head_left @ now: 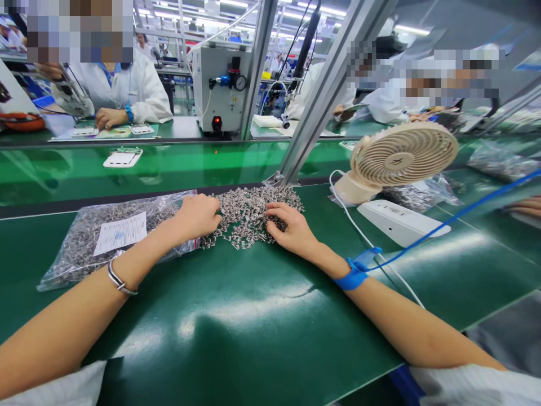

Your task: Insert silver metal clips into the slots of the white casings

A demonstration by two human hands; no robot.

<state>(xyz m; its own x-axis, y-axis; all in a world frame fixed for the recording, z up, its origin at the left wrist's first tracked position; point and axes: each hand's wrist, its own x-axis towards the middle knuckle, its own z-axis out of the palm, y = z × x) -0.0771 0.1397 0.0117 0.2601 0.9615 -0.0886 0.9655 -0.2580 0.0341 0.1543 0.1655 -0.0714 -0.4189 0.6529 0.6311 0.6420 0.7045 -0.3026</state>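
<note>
A heap of small shiny metal parts (247, 214) lies loose on the green bench top (236, 327). At its left edge is my left hand (198, 215), fingers curled in and closed; whatever they hold, if anything, is hidden. My right hand (293, 228) rests against the heap's right side with fingers bent and thumb apart, touching the parts. Under and beside my left forearm is a clear zip bag (82, 239) full of similar metal parts, with a white printed label (120, 232) on it. A blue wrist strap (353, 275) circles my right wrist.
A beige fan (401, 158) and a white power strip (401, 221) stand to the right. The strap's blue cord (460, 211) and a white cable (380, 254) cross there. Behind the heap rise a metal post (315, 107) and a green conveyor (181, 163). Co-workers sit opposite.
</note>
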